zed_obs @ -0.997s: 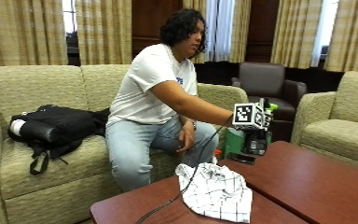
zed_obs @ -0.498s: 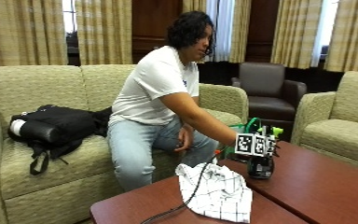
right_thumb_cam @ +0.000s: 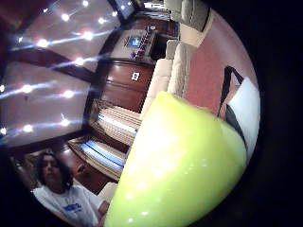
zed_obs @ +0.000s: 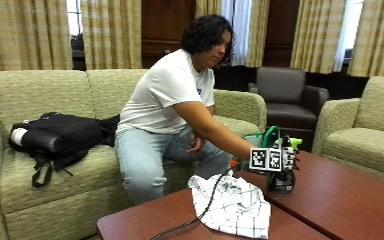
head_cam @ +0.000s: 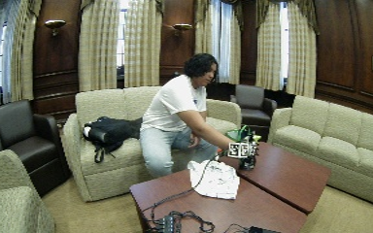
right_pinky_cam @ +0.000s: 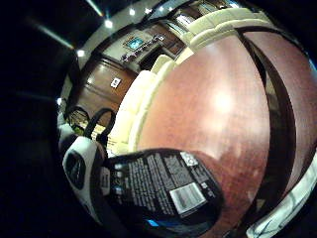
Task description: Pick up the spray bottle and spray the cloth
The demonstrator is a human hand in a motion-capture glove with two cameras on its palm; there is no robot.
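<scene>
A person on the sofa reaches their gloved right hand (zed_obs: pixel 280 161) out over the reddish wooden table (zed_obs: pixel 352 200). The hand grips a spray bottle (zed_obs: pixel 282 181) with a dark body and a yellow-green head. The bottle stands upright with its base on or just above the table. A crumpled white checked cloth (zed_obs: pixel 235 205) lies on the table right beside it, on the sofa side. The bottle's labelled dark body (right_pinky_cam: pixel 163 188) fills the little finger side palm view, and its yellow-green head (right_thumb_cam: pixel 180 165) fills the thumb side one. An edge of the cloth (right_pinky_cam: pixel 282 218) shows beside the body.
The person's bare left hand (zed_obs: pixel 195 145) rests in their lap. A black bag (zed_obs: pixel 59 137) lies on the sofa. Armchairs (zed_obs: pixel 365 130) stand beyond the table. Cables and a small box (head_cam: pixel 174 223) lie at the table's near end.
The hand has come down with the spray bottle from above the table to the tabletop, beside the cloth. The cloth has not moved.
</scene>
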